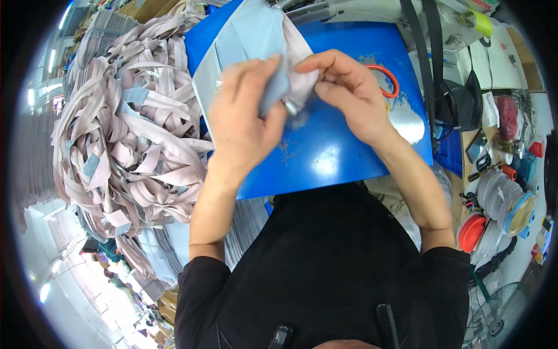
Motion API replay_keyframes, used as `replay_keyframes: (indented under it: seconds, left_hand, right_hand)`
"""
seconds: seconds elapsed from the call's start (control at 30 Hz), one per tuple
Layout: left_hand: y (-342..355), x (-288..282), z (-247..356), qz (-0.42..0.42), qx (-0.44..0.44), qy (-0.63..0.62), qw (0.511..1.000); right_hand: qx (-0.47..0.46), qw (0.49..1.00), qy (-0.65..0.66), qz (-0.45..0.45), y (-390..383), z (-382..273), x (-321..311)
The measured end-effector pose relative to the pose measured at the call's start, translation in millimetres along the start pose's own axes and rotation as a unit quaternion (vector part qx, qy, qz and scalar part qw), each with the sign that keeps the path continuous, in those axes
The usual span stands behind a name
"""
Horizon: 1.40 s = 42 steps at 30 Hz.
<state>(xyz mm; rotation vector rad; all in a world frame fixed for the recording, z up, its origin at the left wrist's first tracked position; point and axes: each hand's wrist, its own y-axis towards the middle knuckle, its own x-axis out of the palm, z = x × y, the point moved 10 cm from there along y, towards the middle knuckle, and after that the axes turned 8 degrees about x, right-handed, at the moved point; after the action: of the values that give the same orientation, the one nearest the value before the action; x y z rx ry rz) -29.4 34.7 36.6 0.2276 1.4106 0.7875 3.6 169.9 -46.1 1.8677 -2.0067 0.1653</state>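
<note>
A light-blue fabric piece (247,36) with a pinkish strip (298,47) along its right side lies on a blue work board (325,157). My left hand (244,113) rests on top of the fabric, fingers spread and somewhat blurred, thumb apart. At the strip's lower corner, my right hand (351,96) has thumb and forefinger closed on the fabric edge. A small shiny metal part (290,107) shows between the hands; its kind is unclear. To the right of my right hand lies a red-orange ring-shaped handle (389,77), partly hidden by the hand.
A large heap of pinkish fabric strips (139,139) rises left of the board. Machine parts (349,10) border the far edge. Black straps (427,52) hang at the right. Beyond them are tape rolls (500,192) and a fan (494,323).
</note>
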Motion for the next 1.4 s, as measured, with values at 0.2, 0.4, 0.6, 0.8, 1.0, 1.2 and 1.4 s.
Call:
replay_keyframes:
  seconds: [0.2, 0.4, 0.6, 0.8, 1.0, 1.2, 1.4]
  left_hand:
    - [11, -35, -6, 0.056, 0.044, 0.015, 0.997]
    - [10, -29, 2, 0.043, 0.053, 0.04, 0.997]
    - [13, -31, 6, 0.042, 0.064, 0.029, 0.997]
    - [8, 1, 26, -0.064, 0.187, 0.054, 0.979]
    - [12, 16, 36, -0.104, 0.23, 0.032, 0.967]
    - [29, 21, 11, -0.104, 0.222, 0.049, 0.968]
    - [51, 26, -19, -0.12, 0.217, 0.07, 0.966]
  right_hand:
    - [-0.123, 0.818, -0.561, -0.015, 18, -20, 16]
    - [-0.004, 0.734, -0.675, -0.079, 63, -13, 31]
    - [-0.036, 0.857, -0.487, 0.168, 30, -26, -12]
    - [0.036, 0.952, -0.278, 0.124, 2, 11, -17]
    - [0.122, 0.983, -0.008, 0.137, -15, 26, -11]
    - [0.128, 0.98, 0.06, 0.142, 11, 34, -10]
    - [0.127, 0.971, 0.113, 0.166, 47, 42, -12]
